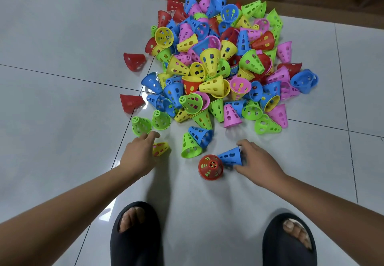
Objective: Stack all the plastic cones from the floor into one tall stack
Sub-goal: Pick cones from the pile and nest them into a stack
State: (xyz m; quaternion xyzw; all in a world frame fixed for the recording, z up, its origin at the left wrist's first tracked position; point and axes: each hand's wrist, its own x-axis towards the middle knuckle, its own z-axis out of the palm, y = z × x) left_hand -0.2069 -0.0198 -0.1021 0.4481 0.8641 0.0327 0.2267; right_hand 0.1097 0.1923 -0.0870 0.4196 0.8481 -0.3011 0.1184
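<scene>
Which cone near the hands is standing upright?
The red cone just left of the right hand: it stands base-down, green showing through its holes. Neighbouring cones lie tipped on their sides.

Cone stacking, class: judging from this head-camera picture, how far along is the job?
Barely begun. Done: the upright red cone shows green through its holes, so perhaps two are nested. In hand: the right hand touches a blue cone lying beside it; the left hand reaches over a yellow cone. Left: the big mixed pile and stray red cones remain unstacked.
</scene>
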